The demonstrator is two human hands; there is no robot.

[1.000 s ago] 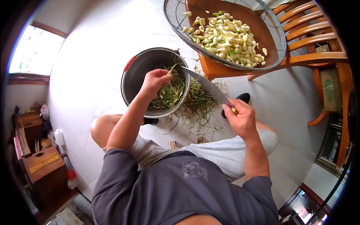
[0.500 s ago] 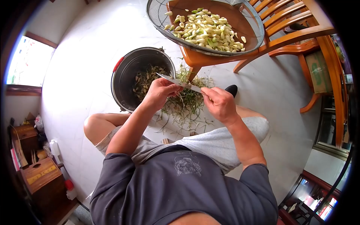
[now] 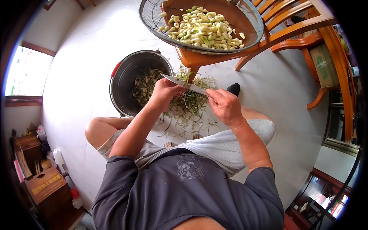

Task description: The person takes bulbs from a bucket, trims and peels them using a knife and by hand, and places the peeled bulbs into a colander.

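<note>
My right hand (image 3: 226, 106) is closed around the handle of a knife (image 3: 186, 84), whose blade points left across my left hand (image 3: 165, 92). The fingers of my left hand are pinched together under the blade, near its tip; what they hold is too small and covered to name. Left of them stands a dark metal bucket (image 3: 122, 86) with plant scraps (image 3: 144, 87) inside. A pile of green stems and roots (image 3: 189, 102) lies on the floor beneath both hands. Many peeled whitish bulbs (image 3: 203, 28) rest in a round mesh basket (image 3: 151, 23).
The basket sits on a wooden chair (image 3: 268, 46) at the upper right. A black shoe (image 3: 234, 89) is on the floor beyond my right hand. Wooden boxes (image 3: 45, 186) stand at the far left, and a cardboard carton (image 3: 324, 66) at the right.
Since the earliest frame, my left hand has left the bucket's opening and my right hand has brought the knife left and over it. The view has shifted, so basket and chair appear farther left.
</note>
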